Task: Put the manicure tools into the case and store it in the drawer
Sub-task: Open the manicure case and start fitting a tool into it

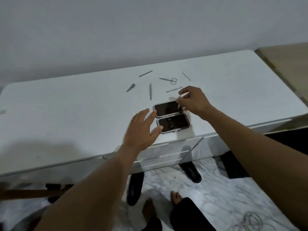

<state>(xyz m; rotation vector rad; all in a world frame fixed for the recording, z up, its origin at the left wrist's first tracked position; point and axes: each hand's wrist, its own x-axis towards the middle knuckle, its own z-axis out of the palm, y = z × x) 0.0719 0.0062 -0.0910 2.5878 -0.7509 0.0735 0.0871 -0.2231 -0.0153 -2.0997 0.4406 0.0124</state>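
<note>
**Small tool pinched over the open case**

The case [171, 116] lies open on the white table [66, 114], halves stacked near to far (contents unclear). The left hand [141, 130], fingers spread, touches its left edge. The right hand [191, 100] pinches a small metal tool [178, 103], tip down, over the far half. Beyond lie scissors [169, 80], pointing left, and a nail file [150, 91], lengthwise near-far.

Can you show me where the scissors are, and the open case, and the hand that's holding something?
scissors [171, 80]: head view, where blades meet the finger loops.
case [173, 125]: head view, dark lining of the near half.
right hand [193, 101]: head view, back of the hand pinching a small tool.
</note>
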